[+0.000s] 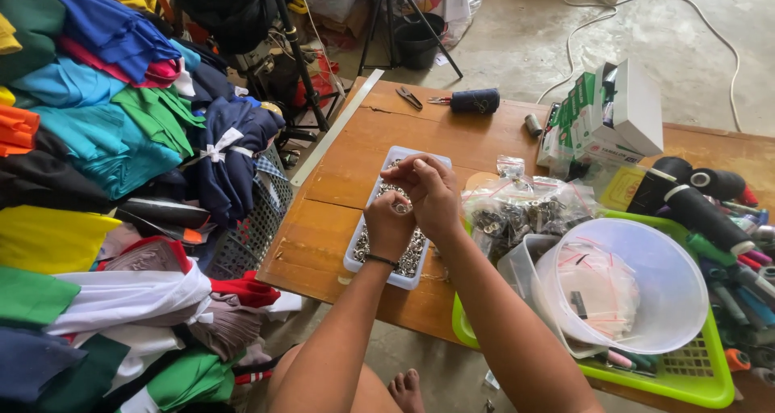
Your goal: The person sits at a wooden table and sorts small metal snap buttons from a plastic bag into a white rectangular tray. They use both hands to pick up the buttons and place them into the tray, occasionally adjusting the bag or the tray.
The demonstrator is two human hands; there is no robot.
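Note:
My left hand point(387, 223) and my right hand point(428, 191) meet above a white rectangular tray point(365, 229) full of small silver metal fasteners. Together the fingers pinch one small metal fastener point(401, 208) between them. The left wrist wears a dark band. The tray lies on a wooden table point(331, 195), in front of me and slightly left. Most of the tray's middle is hidden under my hands.
Clear bags of metal parts point(525, 211) lie right of the tray. A lime green basket point(694, 377) holds a clear plastic tub point(626, 284). Thread cones point(702, 211), small boxes point(613, 110), scissors point(409, 98) and a long ruler point(335, 129) sit on the table. Folded coloured fabric point(97, 138) is piled at left.

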